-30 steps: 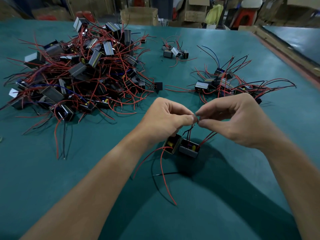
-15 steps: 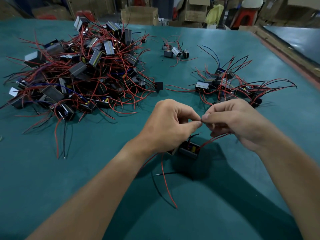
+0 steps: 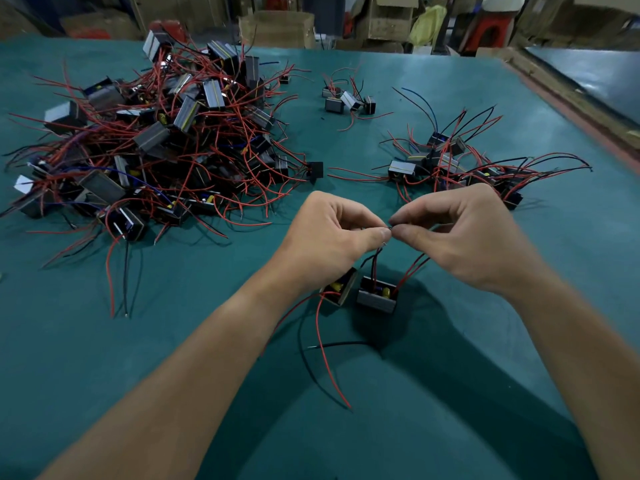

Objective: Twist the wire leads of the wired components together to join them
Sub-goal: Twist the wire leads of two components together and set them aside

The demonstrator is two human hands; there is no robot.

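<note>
Thumb and forefinger form the grip on both sides. From the head view, the left hand [image 3: 332, 237] and the right hand [image 3: 467, 237] meet fingertip to fingertip over the middle of the tabletop [image 3: 104, 341]. Each pinches the wire leads [image 3: 375, 265] at the same spot, with the other fingers curled in.

Those thin red and black leads run down to two small boxy components just below the hands. The left component [image 3: 341, 287] is tucked under the left wrist, and the right component [image 3: 377, 296] sits close beside it. Whether they rest on the surface or hang just off it, I cannot tell. A loose red lead [image 3: 325, 358] and a loose black lead [image 3: 311, 368] trail from them toward the near edge.

A large tangled pile [image 3: 156, 140] of the same parts fills the far left corner. A small group [image 3: 346, 100] lies near the far edge, and another cluster [image 3: 460, 164] lies toward the right edge, just beyond the right hand. Cardboard boxes [image 3: 277, 27] stand past the far edge.
</note>
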